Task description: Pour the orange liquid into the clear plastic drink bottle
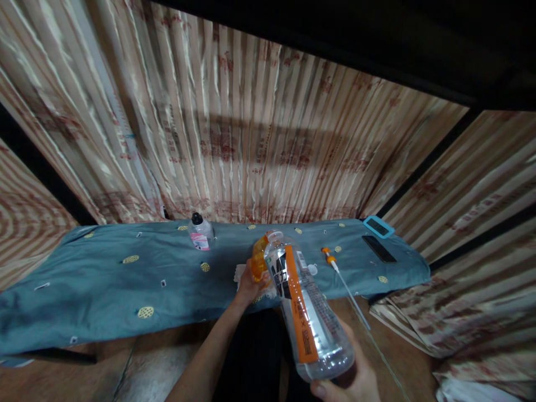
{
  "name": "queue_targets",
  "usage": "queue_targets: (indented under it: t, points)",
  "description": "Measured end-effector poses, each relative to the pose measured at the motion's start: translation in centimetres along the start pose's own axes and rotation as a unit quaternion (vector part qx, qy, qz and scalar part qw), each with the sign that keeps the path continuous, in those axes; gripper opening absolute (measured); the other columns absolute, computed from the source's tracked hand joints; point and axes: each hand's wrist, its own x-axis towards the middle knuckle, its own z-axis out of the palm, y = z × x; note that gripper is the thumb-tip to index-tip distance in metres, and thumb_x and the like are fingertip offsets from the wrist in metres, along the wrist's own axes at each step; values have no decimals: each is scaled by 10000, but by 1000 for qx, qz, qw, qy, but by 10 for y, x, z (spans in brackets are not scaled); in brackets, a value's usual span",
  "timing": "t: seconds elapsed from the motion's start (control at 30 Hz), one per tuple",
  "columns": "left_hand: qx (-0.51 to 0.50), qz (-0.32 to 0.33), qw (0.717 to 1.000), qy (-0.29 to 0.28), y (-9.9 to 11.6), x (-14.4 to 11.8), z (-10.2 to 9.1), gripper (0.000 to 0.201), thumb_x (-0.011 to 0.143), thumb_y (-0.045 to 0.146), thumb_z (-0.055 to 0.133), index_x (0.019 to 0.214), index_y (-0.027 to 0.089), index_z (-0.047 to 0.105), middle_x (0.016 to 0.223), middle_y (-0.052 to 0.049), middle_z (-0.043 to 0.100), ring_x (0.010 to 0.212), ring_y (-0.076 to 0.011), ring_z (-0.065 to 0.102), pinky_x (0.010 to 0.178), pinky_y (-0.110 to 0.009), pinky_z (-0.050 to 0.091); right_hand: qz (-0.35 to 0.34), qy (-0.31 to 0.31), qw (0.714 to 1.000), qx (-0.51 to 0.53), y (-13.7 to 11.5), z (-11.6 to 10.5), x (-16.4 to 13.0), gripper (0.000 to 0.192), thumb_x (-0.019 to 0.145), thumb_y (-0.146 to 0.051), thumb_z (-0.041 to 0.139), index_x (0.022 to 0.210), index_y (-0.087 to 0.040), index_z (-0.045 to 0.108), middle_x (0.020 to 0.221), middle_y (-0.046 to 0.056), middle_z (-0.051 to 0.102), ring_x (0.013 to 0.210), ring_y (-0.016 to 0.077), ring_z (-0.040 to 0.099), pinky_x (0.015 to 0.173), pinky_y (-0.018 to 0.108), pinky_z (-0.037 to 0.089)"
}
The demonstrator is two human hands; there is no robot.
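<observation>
My right hand (349,377) grips a large clear plastic bottle (307,312) near its base; an orange and black label runs along it. The bottle is tilted, its mouth up at the orange bottle (258,259). Around that translucent orange bottle the fingers of my left hand (250,285) are wrapped, on the cloth-covered surface. Under and beside it lies a white tissue (239,274). An orange and white pump head (330,259) with a long tube rests to the right. Whether liquid flows between the bottles I cannot tell.
A clear bottle with a black cap and pink label (200,233) stands at the back left of the blue-green cloth (104,285). At the right end lie a blue-framed digital clock (378,227) and a dark phone (379,249). Patterned curtains (251,139) hang behind.
</observation>
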Motion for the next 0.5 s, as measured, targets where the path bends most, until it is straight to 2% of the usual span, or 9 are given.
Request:
queue_targets:
  t: [0.2,0.5]
  points:
    - [4,-5,1000,-3,2,-1,-1,458,646,334,688,1025,182,481,968,-43,616,897,-219,605,806,-362,486,6,-11,1000,15,4,-1,0,930,459,-570,859,1246,-215,514,1005,39,756,903,220,724,746,193,551]
    - [0,-13,1000,-2,6,-1,0,405,666,254,674,1015,185,480,953,-39,619,884,-214,613,803,-365,492,-6,-2,1000,-21,0,-1,1,907,455,-562,857,1227,-207,540,977,50,758,869,259,734,711,241,575]
